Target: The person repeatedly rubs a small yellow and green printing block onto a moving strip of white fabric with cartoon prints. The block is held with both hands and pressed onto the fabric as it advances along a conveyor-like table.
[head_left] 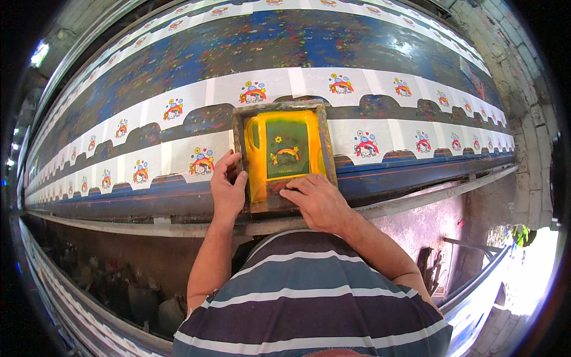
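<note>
A wooden screen-printing frame (239,128) lies on the long table in front of me, over the nearer row of white printed pieces. Yellow ink (257,172) coats the borders of its mesh (287,140), where a small rainbow design shows through a green stencil. My left hand (228,183) is closed on the frame's left side near its close corner, thumb and fingers bent. At the frame's near end, my right hand (318,201) has its fingers bent over a stained reddish-brown bar (277,187), which looks like a squeegee. The fingers partly cover that bar.
Rows of white pieces (193,159) with colourful cartoon prints run left and right along the paint-spotted table (262,41). A metal rail (380,209) edges the table just before my body. A brick wall (523,113) stands at the right.
</note>
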The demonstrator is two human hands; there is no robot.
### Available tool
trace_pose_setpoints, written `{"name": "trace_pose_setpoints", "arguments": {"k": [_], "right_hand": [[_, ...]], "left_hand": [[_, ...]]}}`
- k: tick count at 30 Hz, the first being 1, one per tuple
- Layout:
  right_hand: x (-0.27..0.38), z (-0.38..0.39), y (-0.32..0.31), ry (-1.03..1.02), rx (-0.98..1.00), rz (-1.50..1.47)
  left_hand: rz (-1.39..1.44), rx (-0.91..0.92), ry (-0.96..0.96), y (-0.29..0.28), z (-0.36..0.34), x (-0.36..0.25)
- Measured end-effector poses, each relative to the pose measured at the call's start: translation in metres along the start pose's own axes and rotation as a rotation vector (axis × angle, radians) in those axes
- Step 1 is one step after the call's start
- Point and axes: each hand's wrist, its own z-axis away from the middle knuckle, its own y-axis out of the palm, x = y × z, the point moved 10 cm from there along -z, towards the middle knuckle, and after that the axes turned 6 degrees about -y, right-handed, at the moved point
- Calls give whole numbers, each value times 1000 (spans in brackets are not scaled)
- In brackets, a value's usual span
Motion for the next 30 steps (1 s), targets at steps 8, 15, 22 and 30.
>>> {"name": "trace_pose_setpoints", "arguments": {"k": [8, 15, 22, 30], "right_hand": [[-4, 31, -22, 81, -262, -82], [-28, 85, -39, 337, -498, -38], [-59, 126, -33, 588, -577, -418], [-105, 192, -81, 555, -659, -310]], "left_hand": [[-197, -34, 123, 3, 11, -9], [-360, -63, 215, 8, 15, -28], [-217, -99, 158, 24, 21, -43], [-195, -61, 251, 127, 38, -55]]}}
